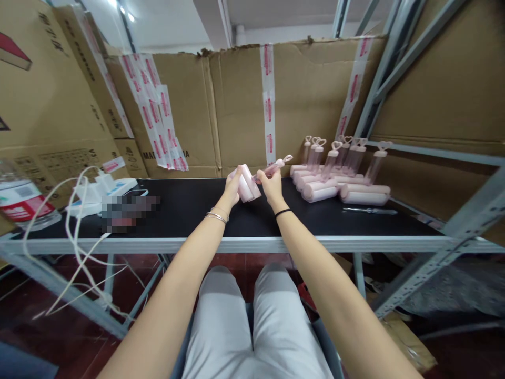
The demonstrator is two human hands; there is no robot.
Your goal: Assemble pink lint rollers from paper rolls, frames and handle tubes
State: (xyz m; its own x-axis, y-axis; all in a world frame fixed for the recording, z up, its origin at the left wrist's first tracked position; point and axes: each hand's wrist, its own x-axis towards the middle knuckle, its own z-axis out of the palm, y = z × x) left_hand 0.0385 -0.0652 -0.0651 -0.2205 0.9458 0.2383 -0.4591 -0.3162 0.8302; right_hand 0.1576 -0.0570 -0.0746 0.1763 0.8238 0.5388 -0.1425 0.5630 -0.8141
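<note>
My left hand (233, 187) is closed around the pale pink cylindrical head of a roller (248, 185), held tilted above the black tabletop (201, 210). In my right hand (271, 185) is its clear pink handle (273, 167), which ends in a small loop pointing up and to the right. The handle's inner end meets or nearly meets the head; whether the two are joined I cannot tell. Several similar pink rollers (321, 190) lie to the right, their clear handles standing up with heart-shaped loops on top.
A screwdriver-like slim tool (370, 211) lies before the rollers. At left are a power strip (126, 185) with white cables (74, 231), a pixelated patch, and a bottle with a red label (23, 202). Cardboard (232, 105) walls the back; metal posts (477, 210) frame the right.
</note>
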